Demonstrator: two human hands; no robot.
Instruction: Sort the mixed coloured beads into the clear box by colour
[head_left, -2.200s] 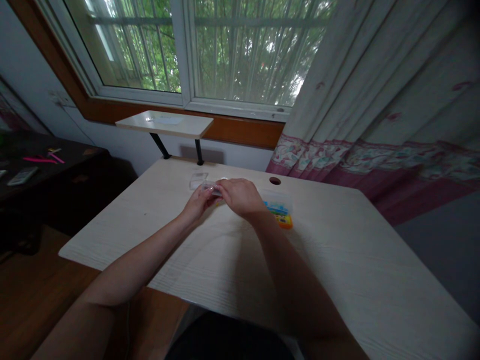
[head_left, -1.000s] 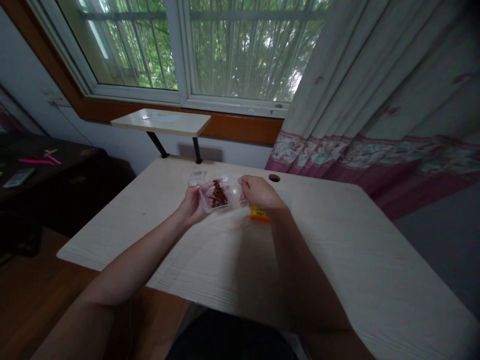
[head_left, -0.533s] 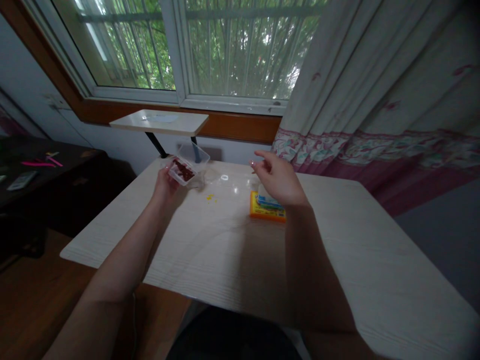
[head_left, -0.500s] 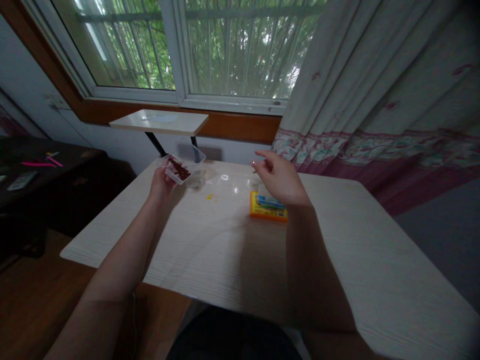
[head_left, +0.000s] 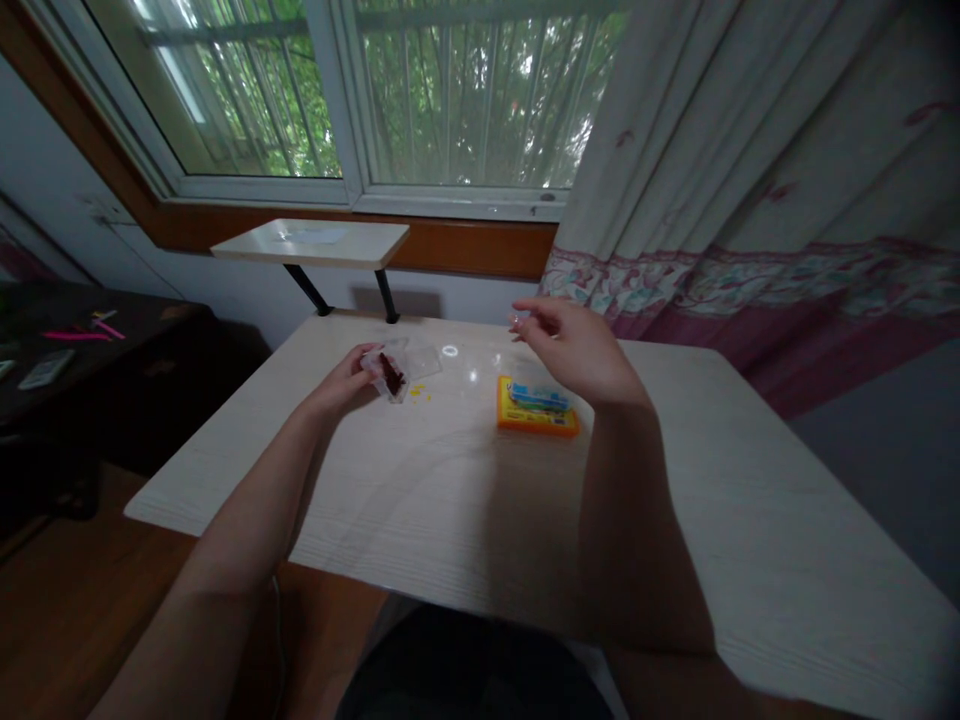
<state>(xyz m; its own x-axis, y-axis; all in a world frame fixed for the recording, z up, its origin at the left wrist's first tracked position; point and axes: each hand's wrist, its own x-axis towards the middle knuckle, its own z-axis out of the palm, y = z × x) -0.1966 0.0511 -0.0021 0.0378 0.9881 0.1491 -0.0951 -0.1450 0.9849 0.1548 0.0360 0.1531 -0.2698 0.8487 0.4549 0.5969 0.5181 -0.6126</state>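
Note:
My left hand [head_left: 346, 382] is closed around the near-left side of a small clear plastic box [head_left: 396, 395]. Dark reddish-brown pieces [head_left: 392, 374] lie inside it, and its clear lid [head_left: 425, 362] is swung out to the right. The box is at or just over the table top; contact cannot be made out. My right hand [head_left: 566, 345] is raised, thumb and fingers curled together, with something small and shiny at the tips that is too small to name. Below it sits an orange and yellow box [head_left: 536, 418] with a blue packet [head_left: 540, 397] on top.
Several yellow bits [head_left: 418, 392] are scattered on the pale table [head_left: 435, 500] beside the clear box. A small raised shelf [head_left: 360, 245] on black legs stands at the back left. A curtain [head_left: 675, 280] hangs behind the right side. A dark cabinet [head_left: 150, 350] stands left.
My left hand has moved right and lower with the clear box, which has turned and come close to the yellow bits. My right hand has shifted slightly right, uncovering more of the blue packet.

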